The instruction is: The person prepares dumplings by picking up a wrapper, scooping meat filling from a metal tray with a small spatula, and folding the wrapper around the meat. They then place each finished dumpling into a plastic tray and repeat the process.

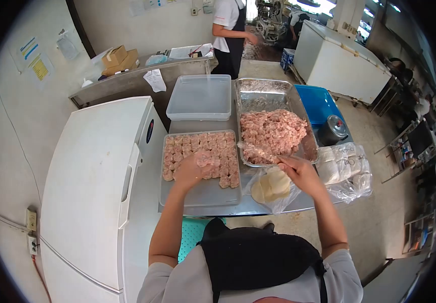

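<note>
My left hand (193,169) hovers over a flat tray (202,194) and holds a small filled dumpling (205,159) in its fingers. Rows of finished dumplings (200,151) cover the far half of that tray. My right hand (298,171) grips a thin flat stick (258,151) whose tip reaches into a deep metal pan (266,91) heaped with pink minced filling (272,132). A stack of round dough wrappers (272,185) in clear plastic lies just below my right hand.
A clear lidded box (200,97) stands behind the tray. A white chest freezer (96,187) is at the left. Bagged wrappers (344,166) and a blue bin (319,103) sit right. A person in a dark apron (230,30) stands at the far counter.
</note>
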